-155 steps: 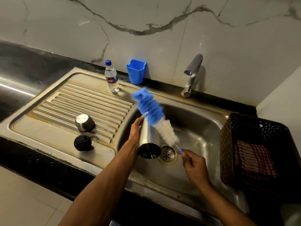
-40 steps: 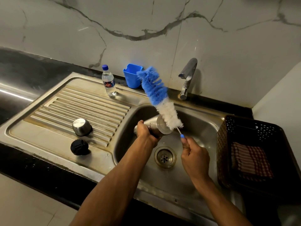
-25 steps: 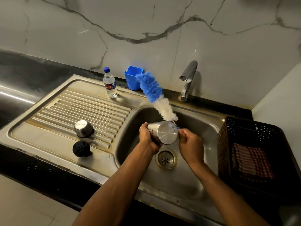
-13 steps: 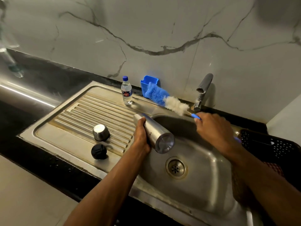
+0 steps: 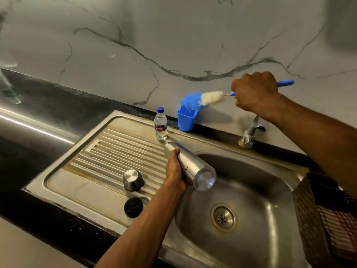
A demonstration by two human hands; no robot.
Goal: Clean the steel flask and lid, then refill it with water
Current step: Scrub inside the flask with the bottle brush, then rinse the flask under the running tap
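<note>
My left hand [image 5: 174, 169] grips the steel flask [image 5: 193, 169], which lies tilted over the sink's left rim with its flat base toward me and its mouth pointing away. My right hand [image 5: 254, 92] holds the bottle brush [image 5: 204, 98] by its blue handle up near the wall. The brush's blue tip dips into the blue holder cup [image 5: 185, 120]. On the ribbed drainboard sit a steel cap [image 5: 133, 179] and, nearer me, a black lid [image 5: 133, 207].
A small plastic water bottle [image 5: 160, 124] stands beside the blue cup. The tap [image 5: 251, 132] rises behind the sink basin [image 5: 270, 190], with the drain [image 5: 223, 217] at the bottom. A dark basket [image 5: 309, 209] holding a checked cloth sits at the right. Black countertop surrounds the sink.
The brush has come out of the flask and my right hand carried it up and back to the blue cup. My left hand moved the flask left, over the basin's rim.
</note>
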